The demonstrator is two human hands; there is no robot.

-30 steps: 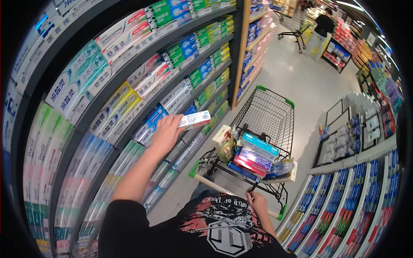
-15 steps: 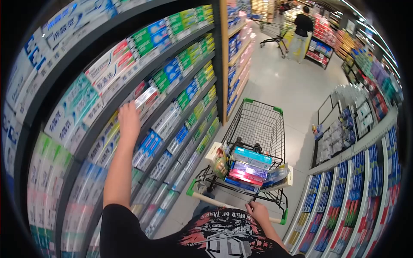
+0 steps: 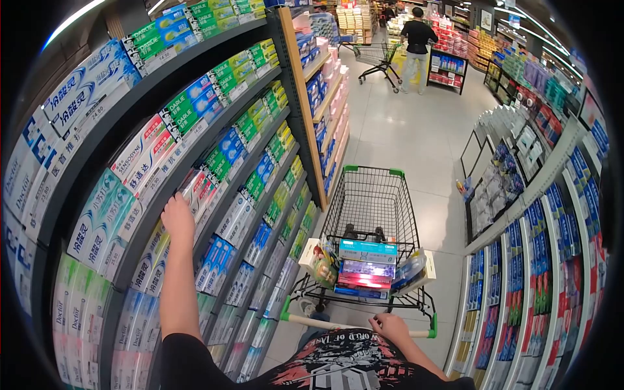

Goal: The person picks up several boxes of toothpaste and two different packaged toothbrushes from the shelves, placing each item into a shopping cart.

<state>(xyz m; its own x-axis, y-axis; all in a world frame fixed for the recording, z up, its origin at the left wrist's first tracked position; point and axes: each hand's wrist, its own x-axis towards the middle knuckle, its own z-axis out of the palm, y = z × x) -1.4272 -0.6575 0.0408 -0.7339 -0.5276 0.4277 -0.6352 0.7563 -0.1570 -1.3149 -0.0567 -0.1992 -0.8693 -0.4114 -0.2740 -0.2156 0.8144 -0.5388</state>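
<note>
My left hand (image 3: 178, 217) reaches into the shelf on the left, fingers closed at the near end of a red-and-white toothpaste box (image 3: 199, 190); the fingertips are partly hidden. That box lies in a row beneath the Sensodyne toothpaste boxes (image 3: 139, 156). My right hand (image 3: 391, 326) is curled over the pale handle (image 3: 331, 323) of a shopping cart (image 3: 398, 214). Stacked in the cart's near section are a teal box (image 3: 367, 249) and a shiny red-and-purple box (image 3: 364, 275). A clear-wrapped package (image 3: 409, 270) leans at the right, a bagged item (image 3: 323, 265) at the left.
Green Darlie toothpaste boxes (image 3: 229, 77) fill the shelves farther along. A wooden shelf post (image 3: 303, 107) stands at the rack's end. Another person (image 3: 416, 49) is up the aisle near a second cart (image 3: 380, 62). Right-hand racks (image 3: 530, 260) hold packaged goods.
The view has turned left. The toothpaste box at my left hand, tilted out from the shelf earlier, now lies in line with the row. My right hand stays at the cart handle.
</note>
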